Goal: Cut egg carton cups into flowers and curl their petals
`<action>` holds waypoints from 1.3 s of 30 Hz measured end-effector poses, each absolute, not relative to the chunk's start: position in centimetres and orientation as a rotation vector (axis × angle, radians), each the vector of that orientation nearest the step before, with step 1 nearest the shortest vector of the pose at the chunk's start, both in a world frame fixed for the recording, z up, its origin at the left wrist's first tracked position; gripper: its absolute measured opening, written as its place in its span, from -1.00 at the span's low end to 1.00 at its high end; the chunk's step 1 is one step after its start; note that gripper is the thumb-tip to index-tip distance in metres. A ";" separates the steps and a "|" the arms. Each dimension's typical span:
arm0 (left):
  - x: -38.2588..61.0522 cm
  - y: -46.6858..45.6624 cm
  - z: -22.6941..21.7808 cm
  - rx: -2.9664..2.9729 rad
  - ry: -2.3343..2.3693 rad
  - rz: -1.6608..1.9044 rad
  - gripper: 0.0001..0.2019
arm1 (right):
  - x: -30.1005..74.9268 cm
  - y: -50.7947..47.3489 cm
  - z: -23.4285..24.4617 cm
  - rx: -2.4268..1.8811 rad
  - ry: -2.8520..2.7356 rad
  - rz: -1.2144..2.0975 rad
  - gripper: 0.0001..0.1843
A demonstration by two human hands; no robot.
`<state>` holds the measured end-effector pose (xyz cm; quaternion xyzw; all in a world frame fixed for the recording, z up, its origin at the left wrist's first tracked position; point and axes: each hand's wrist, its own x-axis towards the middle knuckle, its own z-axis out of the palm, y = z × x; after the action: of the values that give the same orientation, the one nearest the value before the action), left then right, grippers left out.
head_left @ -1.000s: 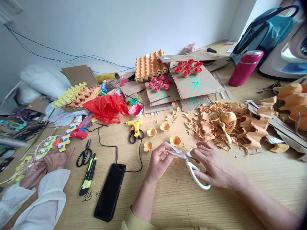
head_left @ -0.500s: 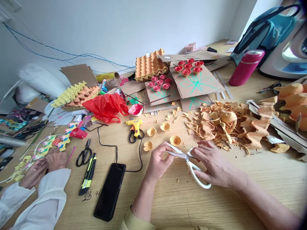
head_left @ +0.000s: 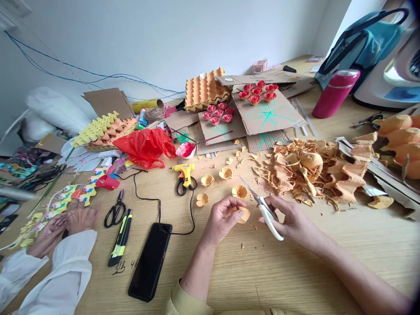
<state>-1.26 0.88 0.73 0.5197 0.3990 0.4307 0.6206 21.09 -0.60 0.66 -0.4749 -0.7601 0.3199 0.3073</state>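
Observation:
Between thumb and fingers, my left hand pinches a small orange egg-carton piece, partly hidden by the fingertips. My right hand is closed around the handles of white-handled scissors, whose blades point up and to the left, apart from the piece. Just beyond my left hand sits an orange carton cup cut like a flower. More cut petal cups lie nearby: one at the back, one beside it, and a flatter one in front.
A heap of orange carton scraps lies to the right. Red paper flowers stand on cardboard at the back. Leftward are a yellow glue gun, a phone, a utility knife and black scissors. Another person's hands work at far left.
The scissors have come away from the carton piece and swung to the right, their blades closing. My left hand has turned slightly, so the piece now shows.

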 end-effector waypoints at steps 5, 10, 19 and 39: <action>-0.6 0.5 0.1 1.163 0.884 0.901 -0.68 | 20.7 -0.8 0.7 -1.157 -1.771 1.152 -0.82; -0.1 0.1 0.0 1.219 0.894 0.850 -0.66 | 20.2 -0.9 -0.1 -1.081 -1.604 1.343 -0.77; 0.8 -0.6 0.6 1.151 0.881 0.841 -0.44 | 19.9 -0.5 -0.7 -0.966 -1.185 1.519 -0.58; 2.0 -0.6 -0.7 0.443 0.668 0.865 -0.63 | 19.6 -1.5 -1.2 -1.046 -1.475 1.167 -0.71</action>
<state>1.96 -0.57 -0.71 0.2087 0.3149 0.4077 0.8313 19.57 -1.53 -1.20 -0.4277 -0.6032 0.4771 0.4750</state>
